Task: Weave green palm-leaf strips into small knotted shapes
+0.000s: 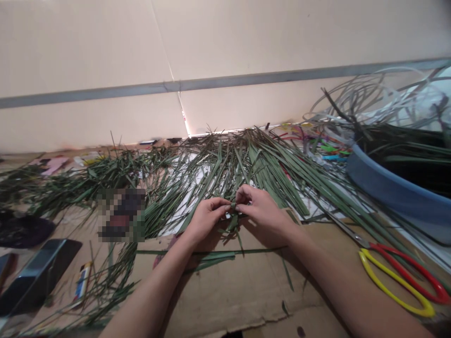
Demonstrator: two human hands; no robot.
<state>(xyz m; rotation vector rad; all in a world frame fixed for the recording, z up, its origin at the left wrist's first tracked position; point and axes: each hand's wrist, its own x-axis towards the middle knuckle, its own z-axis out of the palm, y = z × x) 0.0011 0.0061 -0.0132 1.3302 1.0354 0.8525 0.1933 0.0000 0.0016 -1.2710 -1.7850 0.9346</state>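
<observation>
- Left hand (206, 218) and right hand (262, 211) meet at mid-frame. The fingers (225, 203) of both are closed in a pinch on a small folded leaf strip (232, 210), held just above the cardboard sheet (239, 291).
- Risk: the pinch is fingertip-only. If either side eases, the fold may spring open, since the strip looks stiff and narrow.
- Risk: pulling the two hands apart too hard could split the strip along its grain.
- Risk: loose tails hang below the fold and touch the stray strips lying under it. A snag there could drag the piece askew.
- Risk: the pile of leaf strips (218, 159) lies just behind the hands, so a dropped piece would be hard to pick out.
- Scissors (398, 270) lie near the right forearm, blades towards the hands. A sweep of the arm could catch them.
- Blue basin (387, 192) stands well apart; I judge it no hazard.
</observation>
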